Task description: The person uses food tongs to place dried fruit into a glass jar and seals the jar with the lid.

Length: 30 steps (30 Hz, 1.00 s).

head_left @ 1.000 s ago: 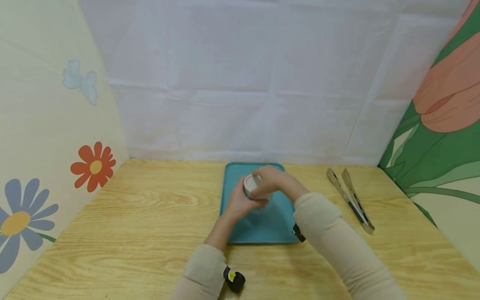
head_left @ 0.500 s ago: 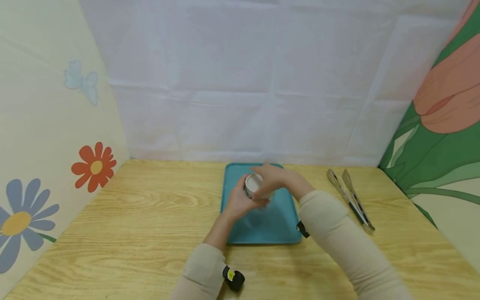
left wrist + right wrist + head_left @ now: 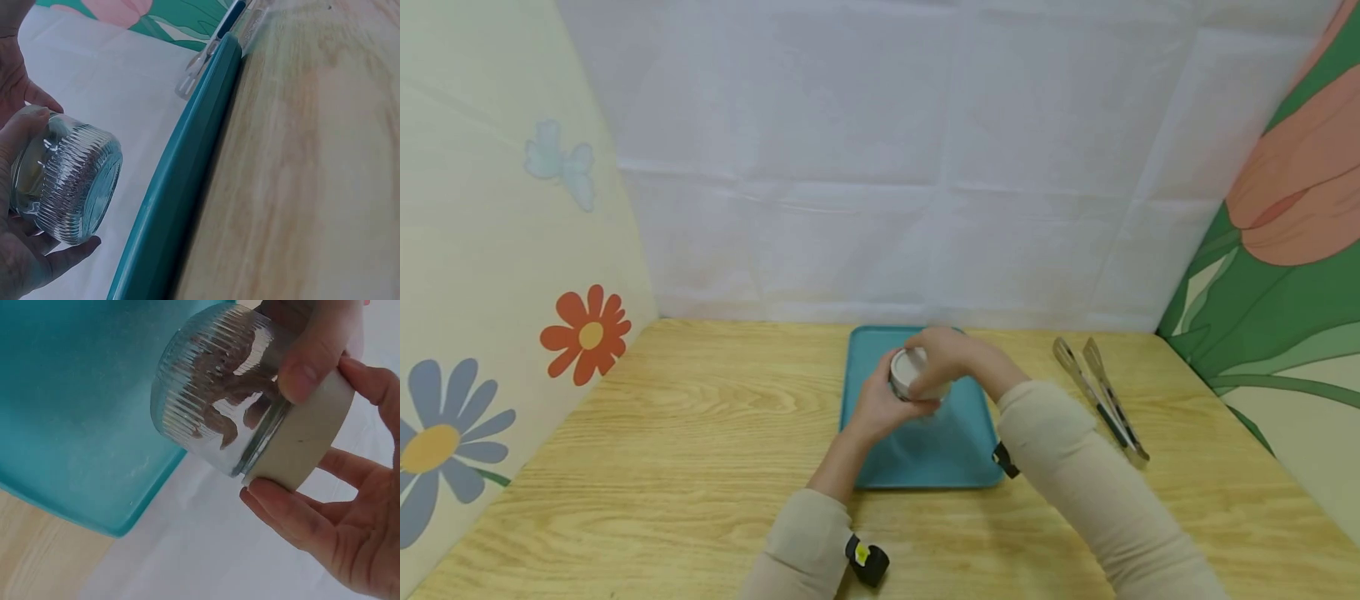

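A ribbed clear glass jar (image 3: 209, 394) with brown pieces inside is held above a teal tray (image 3: 925, 454). My left hand (image 3: 880, 404) grips the jar's side, its thumb near the neck in the right wrist view. Over the jar's mouth sits a white lid (image 3: 306, 434). My right hand (image 3: 943, 360) holds the lid's rim from above, with fingers and thumb around it. In the left wrist view the jar's base shows below the left hand's fingers. The right hand hides part of the lid in the head view.
Metal tongs (image 3: 1103, 400) with dark grips lie on the wooden table (image 3: 737, 433) to the right of the tray. A white cloth backdrop (image 3: 880, 167) rises behind the table. Printed flower panels stand at both sides.
The right hand and forearm have shifted slightly right around the lid. The jar has moved a little to the right, with the left hand still gripping it.
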Motion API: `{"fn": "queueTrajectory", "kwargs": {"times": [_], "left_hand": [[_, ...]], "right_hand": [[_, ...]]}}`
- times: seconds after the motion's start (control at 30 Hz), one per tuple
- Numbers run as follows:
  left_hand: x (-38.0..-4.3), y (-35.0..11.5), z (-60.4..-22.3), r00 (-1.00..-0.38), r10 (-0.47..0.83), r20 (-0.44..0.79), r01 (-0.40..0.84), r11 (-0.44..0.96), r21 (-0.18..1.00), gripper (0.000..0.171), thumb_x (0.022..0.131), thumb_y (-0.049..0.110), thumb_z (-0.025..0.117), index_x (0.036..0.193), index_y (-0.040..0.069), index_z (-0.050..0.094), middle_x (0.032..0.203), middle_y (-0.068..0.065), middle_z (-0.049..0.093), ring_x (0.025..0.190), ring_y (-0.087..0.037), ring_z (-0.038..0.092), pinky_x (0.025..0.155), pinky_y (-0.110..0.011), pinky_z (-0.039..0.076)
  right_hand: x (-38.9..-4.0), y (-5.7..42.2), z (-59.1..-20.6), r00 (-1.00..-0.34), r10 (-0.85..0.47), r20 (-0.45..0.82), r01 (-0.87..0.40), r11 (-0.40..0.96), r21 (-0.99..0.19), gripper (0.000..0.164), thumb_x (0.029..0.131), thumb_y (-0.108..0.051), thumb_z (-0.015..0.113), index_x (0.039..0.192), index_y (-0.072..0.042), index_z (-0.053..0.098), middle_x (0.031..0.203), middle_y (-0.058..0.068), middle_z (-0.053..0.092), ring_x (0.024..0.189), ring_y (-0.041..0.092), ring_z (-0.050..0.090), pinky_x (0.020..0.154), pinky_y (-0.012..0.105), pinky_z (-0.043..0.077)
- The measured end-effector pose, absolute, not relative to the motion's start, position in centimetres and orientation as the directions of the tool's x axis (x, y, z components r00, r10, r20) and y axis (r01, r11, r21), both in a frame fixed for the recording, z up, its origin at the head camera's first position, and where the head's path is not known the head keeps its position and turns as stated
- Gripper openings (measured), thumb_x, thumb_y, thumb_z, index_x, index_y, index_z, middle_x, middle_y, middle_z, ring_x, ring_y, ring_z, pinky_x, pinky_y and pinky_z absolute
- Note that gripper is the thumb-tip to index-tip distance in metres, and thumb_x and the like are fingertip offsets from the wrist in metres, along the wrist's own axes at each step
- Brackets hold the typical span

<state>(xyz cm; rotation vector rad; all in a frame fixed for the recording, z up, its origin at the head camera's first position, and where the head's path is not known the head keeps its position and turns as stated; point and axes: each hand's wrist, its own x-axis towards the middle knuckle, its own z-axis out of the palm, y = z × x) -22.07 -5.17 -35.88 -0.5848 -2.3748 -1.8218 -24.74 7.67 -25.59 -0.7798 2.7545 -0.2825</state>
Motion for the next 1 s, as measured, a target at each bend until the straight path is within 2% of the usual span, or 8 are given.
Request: {"fn": "queueTrajectory", "kwargs": {"times": [0.13, 0.2, 0.37, 0.47, 0.6, 0.7, 0.83, 1.0], "left_hand": [[-21.0, -5.0, -34.6, -0.922, 0.223, 0.316, 0.363, 0.218, 0.906, 0.075, 0.069, 0.013, 0.073, 0.13, 0.004, 0.029, 0.117, -0.016, 0.043, 0.1, -0.03, 0.045, 0.075, -0.043, 0.042], [-21.2, -5.0, -34.8, -0.919, 0.219, 0.329, 0.376, 0.225, 0.899, 0.075, 0.07, 0.014, 0.072, 0.13, 0.003, 0.029, 0.117, -0.016, 0.043, 0.099, -0.03, 0.045, 0.073, -0.042, 0.042], [-22.6, -5.2, -36.3, -0.916, 0.203, 0.345, 0.387, 0.228, 0.893, 0.077, 0.068, 0.024, 0.074, 0.129, 0.009, 0.03, 0.115, -0.01, 0.045, 0.097, -0.026, 0.047, 0.071, -0.037, 0.044], [-23.1, -5.3, -36.8, -0.92, 0.192, 0.341, 0.38, 0.228, 0.897, 0.077, 0.065, 0.026, 0.076, 0.127, 0.013, 0.033, 0.113, -0.006, 0.046, 0.095, -0.023, 0.048, 0.071, -0.035, 0.044], [-23.3, -5.4, -36.9, -0.92, 0.21, 0.332, 0.378, 0.24, 0.894, 0.079, 0.064, 0.029, 0.076, 0.128, 0.016, 0.032, 0.111, -0.003, 0.047, 0.094, -0.02, 0.048, 0.069, -0.034, 0.045], [-22.6, -5.4, -36.0, -0.917, 0.213, 0.336, 0.386, 0.266, 0.884, 0.08, 0.064, 0.026, 0.077, 0.128, 0.012, 0.032, 0.109, -0.006, 0.049, 0.094, -0.021, 0.048, 0.071, -0.035, 0.044], [-22.4, -5.3, -35.7, -0.912, 0.204, 0.356, 0.405, 0.302, 0.863, 0.08, 0.062, 0.026, 0.077, 0.127, 0.009, 0.034, 0.108, -0.006, 0.05, 0.093, -0.02, 0.049, 0.072, -0.034, 0.043], [-23.1, -5.2, -36.6, -0.909, 0.201, 0.366, 0.413, 0.313, 0.855, 0.084, 0.059, 0.029, 0.079, 0.128, 0.011, 0.034, 0.108, -0.004, 0.05, 0.093, -0.018, 0.048, 0.071, -0.033, 0.043]], "right_hand": [[-24.6, 7.4, -25.9, -0.844, -0.512, -0.157, -0.468, 0.848, -0.25, 0.061, 0.069, -0.03, 0.068, 0.12, -0.003, 0.048, 0.101, 0.009, 0.054, 0.076, 0.019, 0.05, 0.059, 0.031, 0.043], [-24.6, 7.3, -26.1, -0.861, -0.491, -0.133, -0.451, 0.857, -0.248, 0.059, 0.069, -0.032, 0.068, 0.116, -0.002, 0.05, 0.095, 0.007, 0.055, 0.072, 0.018, 0.05, 0.057, 0.03, 0.043], [-24.5, 6.9, -26.7, -0.901, -0.431, -0.055, -0.407, 0.881, -0.239, 0.047, 0.067, -0.039, 0.067, 0.096, -0.003, 0.056, 0.077, 0.004, 0.053, 0.063, 0.017, 0.049, 0.051, 0.028, 0.041], [-24.3, 7.0, -26.7, -0.902, -0.43, -0.034, -0.415, 0.887, -0.203, 0.045, 0.066, -0.045, 0.066, 0.088, -0.006, 0.054, 0.074, 0.003, 0.053, 0.063, 0.018, 0.05, 0.052, 0.029, 0.042], [-24.3, 7.3, -26.0, -0.855, -0.513, -0.08, -0.492, 0.85, -0.189, 0.064, 0.069, -0.043, 0.068, 0.117, -0.006, 0.048, 0.106, 0.009, 0.054, 0.091, 0.024, 0.05, 0.069, 0.035, 0.043], [-24.4, 7.5, -25.3, -0.787, -0.588, -0.185, -0.542, 0.803, -0.246, 0.079, 0.068, -0.025, 0.073, 0.133, -0.009, 0.031, 0.125, 0.01, 0.041, 0.101, 0.024, 0.044, 0.075, 0.036, 0.041], [-24.6, 7.5, -25.0, -0.749, -0.593, -0.297, -0.529, 0.804, -0.272, 0.085, 0.061, -0.01, 0.076, 0.134, -0.016, 0.031, 0.12, 0.007, 0.042, 0.088, 0.02, 0.044, 0.065, 0.031, 0.043], [-24.6, 7.7, -25.2, -0.767, -0.586, -0.26, -0.537, 0.809, -0.239, 0.083, 0.057, -0.014, 0.078, 0.13, -0.017, 0.039, 0.104, 0.006, 0.047, 0.081, 0.019, 0.045, 0.058, 0.029, 0.043]]}}
